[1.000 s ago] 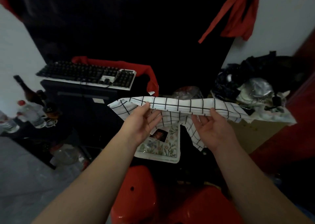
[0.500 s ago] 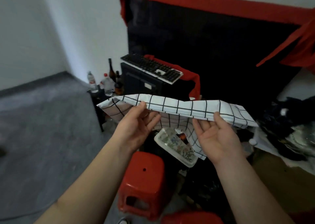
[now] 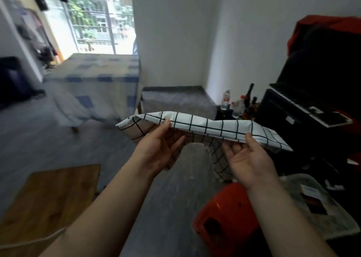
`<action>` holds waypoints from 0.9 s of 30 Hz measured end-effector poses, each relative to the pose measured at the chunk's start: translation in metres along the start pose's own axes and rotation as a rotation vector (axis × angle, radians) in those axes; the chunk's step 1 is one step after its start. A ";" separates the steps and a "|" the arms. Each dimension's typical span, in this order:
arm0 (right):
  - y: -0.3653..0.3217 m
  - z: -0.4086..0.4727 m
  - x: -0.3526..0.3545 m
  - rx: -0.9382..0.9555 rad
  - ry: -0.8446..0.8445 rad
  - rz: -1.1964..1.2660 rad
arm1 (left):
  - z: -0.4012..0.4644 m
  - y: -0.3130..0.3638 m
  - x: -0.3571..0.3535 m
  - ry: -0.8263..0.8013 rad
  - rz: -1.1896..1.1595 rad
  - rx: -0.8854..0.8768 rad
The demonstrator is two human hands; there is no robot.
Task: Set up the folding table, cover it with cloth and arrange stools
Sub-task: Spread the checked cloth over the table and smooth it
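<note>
A folded white cloth with a black grid (image 3: 205, 125) stretches level between both hands at chest height, one loose part hanging down beneath it. My left hand (image 3: 159, 149) pinches its left end, thumb on the near edge and fingers underneath. Palm up, my right hand (image 3: 246, 159) pinches the right end the same way. The wooden top of the folding table (image 3: 48, 200) shows at the lower left, below my left forearm. A red plastic stool (image 3: 224, 219) stands on the floor under my right forearm.
A bigger table under a blue-patterned cover (image 3: 97, 77) stands ahead left by the bright window. Bottles (image 3: 234, 104) sit on a low stand by the right wall, beside a dark cabinet with a keyboard (image 3: 312, 110). Grey floor lies between.
My view has swung left, from the dark cabinet and keyboard toward the open room and window. Both hands keep the same hold on the cloth. The wooden table top has come into view.
</note>
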State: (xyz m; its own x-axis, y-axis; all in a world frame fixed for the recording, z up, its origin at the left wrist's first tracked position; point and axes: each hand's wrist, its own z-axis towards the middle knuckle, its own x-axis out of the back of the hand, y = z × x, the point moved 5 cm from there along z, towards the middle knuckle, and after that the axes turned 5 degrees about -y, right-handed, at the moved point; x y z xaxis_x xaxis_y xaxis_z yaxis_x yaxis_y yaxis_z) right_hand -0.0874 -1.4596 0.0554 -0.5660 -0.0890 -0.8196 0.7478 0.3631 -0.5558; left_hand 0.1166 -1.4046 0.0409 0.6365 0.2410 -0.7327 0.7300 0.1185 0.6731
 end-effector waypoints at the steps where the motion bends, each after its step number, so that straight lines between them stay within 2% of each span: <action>1: 0.018 -0.008 -0.012 -0.032 -0.030 -0.003 | -0.020 0.014 0.014 0.023 -0.004 -0.032; 8: 0.148 -0.101 -0.072 -0.249 -0.168 -0.023 | -0.190 0.090 0.105 0.182 0.005 -0.207; 17: 0.294 -0.249 -0.122 -0.509 -0.296 -0.063 | -0.410 0.143 0.213 0.447 -0.014 -0.339; 22: 0.347 -0.294 -0.153 -0.565 -0.351 -0.106 | -0.476 0.169 0.251 0.517 -0.058 -0.427; 27: 0.394 -0.302 -0.183 -0.610 -0.375 -0.130 | -0.498 0.198 0.288 0.558 -0.097 -0.485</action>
State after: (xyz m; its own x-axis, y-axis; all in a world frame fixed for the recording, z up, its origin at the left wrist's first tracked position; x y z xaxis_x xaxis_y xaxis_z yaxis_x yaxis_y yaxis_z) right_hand 0.2059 -1.0199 0.0279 -0.3983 -0.4392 -0.8052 0.2941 0.7704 -0.5657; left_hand 0.3209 -0.8323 0.0129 0.2593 0.6459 -0.7180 0.5028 0.5445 0.6714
